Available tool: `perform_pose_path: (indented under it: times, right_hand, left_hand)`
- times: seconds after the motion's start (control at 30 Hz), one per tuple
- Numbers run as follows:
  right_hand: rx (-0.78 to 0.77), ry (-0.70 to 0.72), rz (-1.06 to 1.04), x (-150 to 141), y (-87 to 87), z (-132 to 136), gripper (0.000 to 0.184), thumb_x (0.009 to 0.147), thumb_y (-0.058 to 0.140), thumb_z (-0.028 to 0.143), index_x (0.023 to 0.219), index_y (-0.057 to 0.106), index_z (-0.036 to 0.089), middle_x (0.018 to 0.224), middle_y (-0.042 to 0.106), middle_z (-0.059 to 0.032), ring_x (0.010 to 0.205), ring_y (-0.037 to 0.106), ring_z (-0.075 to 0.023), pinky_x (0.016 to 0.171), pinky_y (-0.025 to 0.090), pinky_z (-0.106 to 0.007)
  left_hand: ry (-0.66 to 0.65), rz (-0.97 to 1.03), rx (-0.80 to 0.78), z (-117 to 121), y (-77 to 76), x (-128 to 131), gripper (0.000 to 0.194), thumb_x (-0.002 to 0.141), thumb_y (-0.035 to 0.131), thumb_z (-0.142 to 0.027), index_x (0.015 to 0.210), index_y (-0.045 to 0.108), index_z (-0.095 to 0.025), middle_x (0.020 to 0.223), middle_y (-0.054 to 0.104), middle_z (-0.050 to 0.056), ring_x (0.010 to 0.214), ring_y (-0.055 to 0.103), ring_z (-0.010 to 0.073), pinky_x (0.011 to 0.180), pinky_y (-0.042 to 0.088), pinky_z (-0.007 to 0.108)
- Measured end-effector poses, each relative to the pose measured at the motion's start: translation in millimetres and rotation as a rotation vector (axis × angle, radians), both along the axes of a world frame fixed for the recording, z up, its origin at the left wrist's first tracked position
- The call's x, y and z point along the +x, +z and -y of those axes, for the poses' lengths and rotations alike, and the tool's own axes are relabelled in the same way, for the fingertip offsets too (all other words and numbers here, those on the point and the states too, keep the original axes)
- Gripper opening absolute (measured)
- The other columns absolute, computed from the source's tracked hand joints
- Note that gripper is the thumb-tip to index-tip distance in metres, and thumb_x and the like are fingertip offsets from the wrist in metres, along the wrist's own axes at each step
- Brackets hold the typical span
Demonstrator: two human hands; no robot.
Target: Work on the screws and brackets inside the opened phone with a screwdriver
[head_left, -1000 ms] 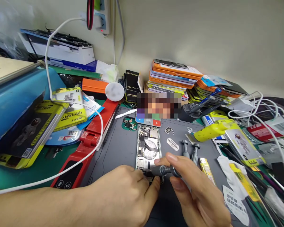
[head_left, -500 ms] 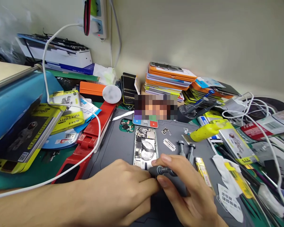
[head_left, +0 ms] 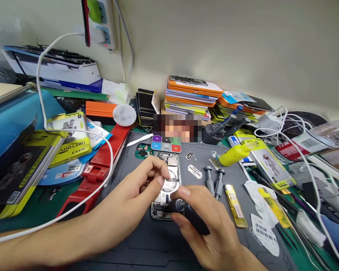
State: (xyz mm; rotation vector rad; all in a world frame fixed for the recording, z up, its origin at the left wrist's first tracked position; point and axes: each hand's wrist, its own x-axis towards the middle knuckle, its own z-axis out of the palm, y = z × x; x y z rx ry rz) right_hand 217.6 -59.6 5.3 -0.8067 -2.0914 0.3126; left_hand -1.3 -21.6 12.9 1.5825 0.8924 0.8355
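An opened phone lies on the dark grey mat, its round coil and inner parts exposed. My left hand is over the phone's left side, thumb and index fingertips brought together beside the coil. Whether anything small is pinched between them I cannot make out. Low over the phone's right edge, my right hand is closed round a dark grey screwdriver; its ringed end points left over the lower part of the phone. The palm hides the rest of the tool.
Two more screwdrivers, a razor blade and a yellow lighter lie right of the phone. A yellow bottle lies farther right. Battery packs and a red tool are left. A white cable loops above my left forearm.
My left hand has moved away from the screwdriver tip and up over the phone, uncovering the phone's lower end. The right hand still grips the screwdriver. The view has shifted slightly.
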Motion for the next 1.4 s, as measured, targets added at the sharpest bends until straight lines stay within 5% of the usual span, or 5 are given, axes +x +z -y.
perform_pose_path:
  times: [0.17,0.53,0.73,1.03,1.4]
  right_hand:
    - [0.004,-0.016,-0.010,-1,-0.1,0,0.066,0.096,0.060,0.000,0.156,0.047,0.023,0.111,0.078,-0.0060,0.097,0.076,-0.0198,0.087,0.066,-0.036]
    - [0.008,-0.033,0.008,6,-3.8,0,0.073,0.094,0.062,-0.001,0.160,0.042,0.023,0.117,0.079,-0.0081,0.104,0.076,-0.0227,0.089,0.066,-0.038]
    - [-0.039,0.024,0.013,7,-1.6,1,0.070,0.093,0.057,-0.004,0.157,0.045,0.021,0.117,0.078,-0.0082,0.108,0.075,-0.0205,0.094,0.065,-0.038]
    - [-0.068,0.058,-0.004,5,-5.0,0,0.071,0.092,0.054,-0.006,0.157,0.045,0.019,0.122,0.073,-0.0070,0.113,0.069,-0.0173,0.100,0.060,-0.034]
    - [-0.017,0.008,-0.002,5,-10.2,3,0.081,0.092,0.058,-0.004,0.166,0.034,0.020,0.135,0.071,-0.0084,0.116,0.069,-0.0184,0.106,0.058,-0.034]
  left_hand:
    - [-0.024,0.012,-0.181,-7,-4.2,2,0.022,0.114,0.047,-0.043,0.115,0.057,-0.024,0.093,0.058,-0.002,0.073,0.049,0.0122,0.062,0.041,0.021]
    - [-0.156,0.135,-0.504,-34,13.3,-1,0.022,0.093,0.082,-0.033,0.103,0.071,-0.017,0.077,0.077,-0.003,0.074,0.066,0.0121,0.071,0.049,0.021]
    - [-0.150,0.059,-0.455,-45,9.8,-7,0.021,0.097,0.078,-0.036,0.093,0.075,-0.016,0.095,0.083,0.002,0.069,0.062,0.0096,0.063,0.047,0.020]
    - [-0.155,0.003,-0.395,-44,7.4,-6,0.033,0.100,0.072,-0.049,0.093,0.075,-0.017,0.082,0.077,-0.001,0.064,0.056,0.0091,0.057,0.042,0.019]
    - [-0.107,-0.083,-0.286,-40,6.0,-4,0.051,0.110,0.046,-0.055,0.072,0.049,-0.021,0.055,0.051,-0.008,0.054,0.041,0.0111,0.058,0.035,0.025]
